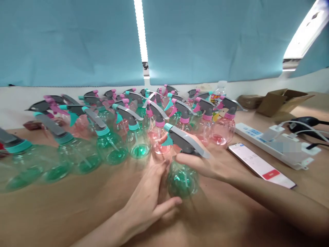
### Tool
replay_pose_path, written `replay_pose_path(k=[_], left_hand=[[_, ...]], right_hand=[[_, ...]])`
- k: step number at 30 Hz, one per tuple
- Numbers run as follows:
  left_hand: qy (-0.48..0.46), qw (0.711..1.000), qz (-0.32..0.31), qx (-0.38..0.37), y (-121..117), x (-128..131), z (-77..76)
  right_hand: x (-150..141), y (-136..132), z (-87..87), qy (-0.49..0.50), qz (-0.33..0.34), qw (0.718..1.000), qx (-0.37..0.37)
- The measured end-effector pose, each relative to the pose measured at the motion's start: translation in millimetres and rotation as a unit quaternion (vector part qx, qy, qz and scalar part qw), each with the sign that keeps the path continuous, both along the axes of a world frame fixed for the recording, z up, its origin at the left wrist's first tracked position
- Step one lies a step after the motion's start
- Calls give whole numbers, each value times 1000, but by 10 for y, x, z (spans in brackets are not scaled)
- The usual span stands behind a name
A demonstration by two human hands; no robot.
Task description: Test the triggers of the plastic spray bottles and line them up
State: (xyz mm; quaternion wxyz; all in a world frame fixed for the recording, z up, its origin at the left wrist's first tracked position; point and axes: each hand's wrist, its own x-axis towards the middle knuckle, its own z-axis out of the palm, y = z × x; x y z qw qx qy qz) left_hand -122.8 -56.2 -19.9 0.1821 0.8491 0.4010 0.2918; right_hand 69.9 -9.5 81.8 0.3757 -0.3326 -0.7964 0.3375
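Observation:
A round green spray bottle (183,181) with a grey and teal trigger head (186,139) stands upright just in front of me. My left hand (147,195) cups the left side of its body, with the thumb in front and the fingers partly hidden behind it. Around the neck, just under the trigger head, wraps my right hand (197,161); most of its fingers are out of sight behind the bottle. Close behind is a pink spray bottle (160,135). To the left stands another green spray bottle (138,144), with a thin tube inside.
Several more green and pink spray bottles crowd the table (84,209) behind and to the left. At the right lie a phone (259,164) and a white power strip (272,145) with plugged cables. An open cardboard box (280,103) and a clear bottle (220,90) stand farther back.

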Motion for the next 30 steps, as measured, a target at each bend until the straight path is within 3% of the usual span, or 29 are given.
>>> replay_pose_path(k=[3,8,13,17,30], left_hand=[[44,999,6,23,51,-107,-15],[118,992,11,32,71,-190,-44],[124,992,28,17,59,-177,-63],[119,992,25,10,56,-158,-46],[159,987,25,-7,58,-139,15]], right_hand=[[-30,38,-49,35,34,997,-55],[-74,74,-141,55,44,997,-44],[-118,84,-234,97,78,988,-92],[-144,84,-253,107,67,988,-86],[-155,24,-7,49,-2,998,-47]])
